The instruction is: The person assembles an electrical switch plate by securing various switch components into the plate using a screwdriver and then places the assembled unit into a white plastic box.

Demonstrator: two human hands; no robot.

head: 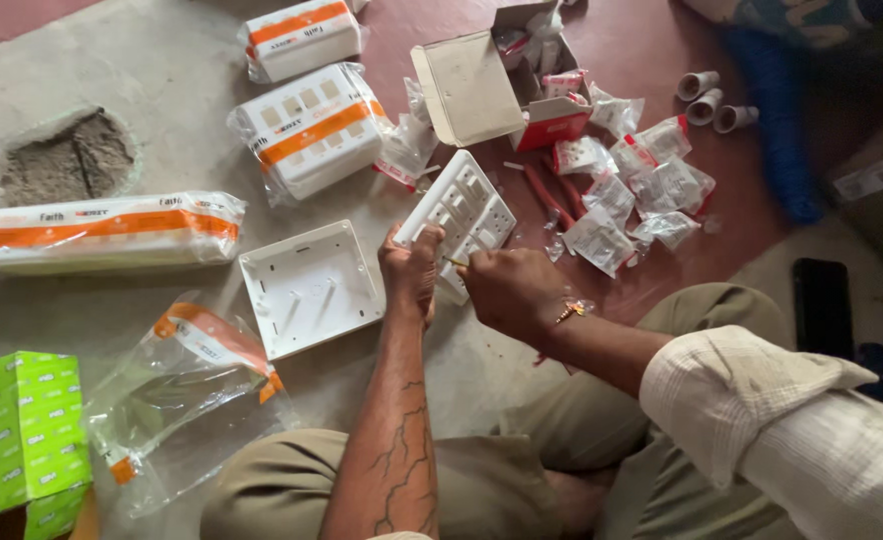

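Left hand (409, 270) fingers clamp the white switch plate (459, 222) steady while right hand (507, 290), at three o'clock, fingers closed on a thin tool, works it.

From my feed I see a bare grey concrete floor (162, 60) with a rough broken patch (62, 160) at the left. Toward the top right it gives way to dark red flooring (652, 40). The daylight is soft and even.
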